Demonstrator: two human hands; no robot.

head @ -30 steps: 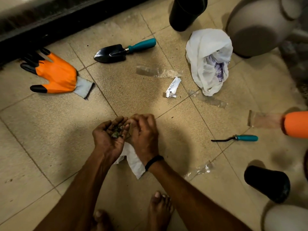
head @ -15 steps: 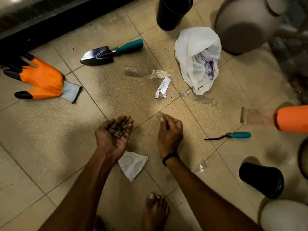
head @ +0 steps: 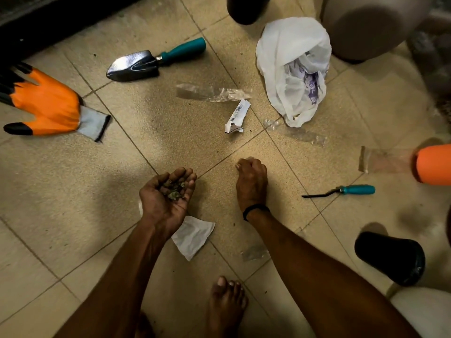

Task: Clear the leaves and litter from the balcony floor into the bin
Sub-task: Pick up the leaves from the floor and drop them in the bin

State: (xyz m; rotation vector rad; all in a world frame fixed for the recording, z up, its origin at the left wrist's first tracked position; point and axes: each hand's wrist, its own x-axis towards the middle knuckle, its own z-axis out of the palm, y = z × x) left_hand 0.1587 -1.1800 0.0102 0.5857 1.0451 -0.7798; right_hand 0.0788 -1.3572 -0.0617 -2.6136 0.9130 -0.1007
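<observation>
My left hand (head: 168,201) is cupped palm up above the tiles and holds a small heap of dry leaf bits (head: 173,189). To its right, my right hand (head: 251,181) is palm down, its fingers bunched with the tips on the floor; anything under them is hidden. A white paper scrap (head: 194,236) lies just below my left wrist. Farther out lie a torn printed paper (head: 237,115) and clear plastic strips (head: 212,92). An open white plastic bag (head: 292,69) with paper inside sits beyond my right hand.
A teal-handled trowel (head: 156,59) and an orange glove (head: 46,103) lie to the far left. A small teal hand tool (head: 341,191) is at the right. Black pots (head: 390,257), an orange pot (head: 434,164) and a grey pot (head: 366,25) ring the right side. My bare foot (head: 227,306) is near.
My right hand left the cupped left hand and moved right to the floor, where its fingers have now curled together. The left hand has kept the leaves.
</observation>
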